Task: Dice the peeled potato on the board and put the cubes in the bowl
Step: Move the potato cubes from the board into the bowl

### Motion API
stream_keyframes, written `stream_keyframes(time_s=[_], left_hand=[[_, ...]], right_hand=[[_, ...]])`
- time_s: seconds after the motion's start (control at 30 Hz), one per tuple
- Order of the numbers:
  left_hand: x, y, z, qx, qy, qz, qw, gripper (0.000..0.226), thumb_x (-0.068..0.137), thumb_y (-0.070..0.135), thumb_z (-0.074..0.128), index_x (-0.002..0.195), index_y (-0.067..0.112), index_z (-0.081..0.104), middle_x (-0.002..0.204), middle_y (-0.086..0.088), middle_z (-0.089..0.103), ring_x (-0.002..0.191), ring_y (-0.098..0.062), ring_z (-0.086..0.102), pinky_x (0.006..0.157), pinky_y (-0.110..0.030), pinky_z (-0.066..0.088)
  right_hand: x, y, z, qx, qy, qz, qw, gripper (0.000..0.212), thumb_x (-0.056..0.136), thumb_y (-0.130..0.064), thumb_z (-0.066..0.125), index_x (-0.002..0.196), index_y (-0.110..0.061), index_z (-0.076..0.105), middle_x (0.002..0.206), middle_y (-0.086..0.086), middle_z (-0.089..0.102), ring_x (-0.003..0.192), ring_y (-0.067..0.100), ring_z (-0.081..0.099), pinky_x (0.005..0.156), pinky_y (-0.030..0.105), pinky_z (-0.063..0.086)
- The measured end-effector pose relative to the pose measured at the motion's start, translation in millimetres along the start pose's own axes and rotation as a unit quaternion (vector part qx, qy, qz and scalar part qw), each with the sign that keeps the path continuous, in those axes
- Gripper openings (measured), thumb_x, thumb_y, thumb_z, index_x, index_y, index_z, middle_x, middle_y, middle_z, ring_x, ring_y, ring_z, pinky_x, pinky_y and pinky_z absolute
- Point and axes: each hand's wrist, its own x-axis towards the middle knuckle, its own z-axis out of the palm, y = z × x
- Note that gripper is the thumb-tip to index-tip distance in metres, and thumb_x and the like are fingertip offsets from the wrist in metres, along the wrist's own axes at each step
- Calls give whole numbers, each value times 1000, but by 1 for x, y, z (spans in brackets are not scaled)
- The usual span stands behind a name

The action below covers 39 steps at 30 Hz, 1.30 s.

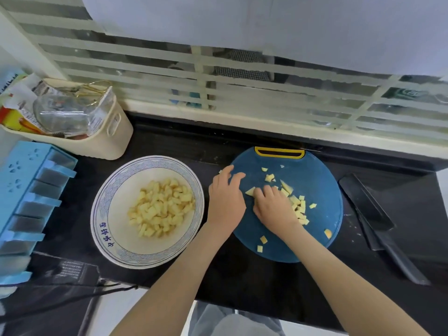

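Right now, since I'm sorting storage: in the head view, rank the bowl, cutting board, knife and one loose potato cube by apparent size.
1. Cutting board and bowl: about alike, can't rank them.
2. Knife.
3. Loose potato cube.

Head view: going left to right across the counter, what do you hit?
blue rack → bowl of potato cubes → left hand → right hand → knife. Board and basket left out because they overlap the others.
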Motion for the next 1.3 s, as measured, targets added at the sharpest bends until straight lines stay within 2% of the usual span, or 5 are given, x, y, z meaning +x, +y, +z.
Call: stream_keyframes(time_s=[0.33, 0.57, 0.83, 1.03, 1.3], left_hand=[[1, -23, -38, -22, 100, -29, 994, 33, 83, -6, 48, 111, 4, 64, 129, -18, 52, 113, -31, 51, 95, -32, 37], [-5, -67, -89, -51, 169, -121, 977, 47, 84, -8, 41, 124, 11, 58, 139, -12, 43, 124, -25, 39, 100, -26, 27], [-15, -113, -108, -53, 145, -161, 975, 49, 86, -8, 41, 127, 15, 57, 134, -10, 45, 123, -25, 39, 102, -27, 29], [-20, -119, -100, -45, 123, -133, 982, 41, 87, -8, 46, 122, 8, 60, 134, -15, 48, 118, -31, 45, 99, -41, 37], [-20, -117, -94, -40, 111, -134, 984, 40, 87, -7, 49, 122, 8, 59, 136, -13, 46, 121, -27, 43, 101, -34, 32]], right_hand=[[31, -33, -39, 180, -20, 192, 965, 12, 100, -14, 41, 101, -4, 49, 94, 9, 58, 87, 29, 62, 62, 34, 41], [63, -130, -88, 362, -88, -1, 928, 12, 100, -23, 42, 95, -12, 45, 82, -2, 49, 69, 14, 46, 68, 35, 39], [83, -144, -69, 424, -58, -56, 902, 35, 101, -26, 37, 122, -14, 62, 122, 3, 60, 118, 21, 48, 102, 42, 34], [110, -90, -28, 152, -71, 202, 965, 36, 98, -22, 52, 130, -6, 48, 132, 17, 47, 123, 35, 41, 99, 45, 35], [111, -93, -17, 116, -61, 162, 978, 25, 97, -19, 48, 113, -1, 56, 118, 18, 54, 113, 35, 46, 92, 42, 38]])
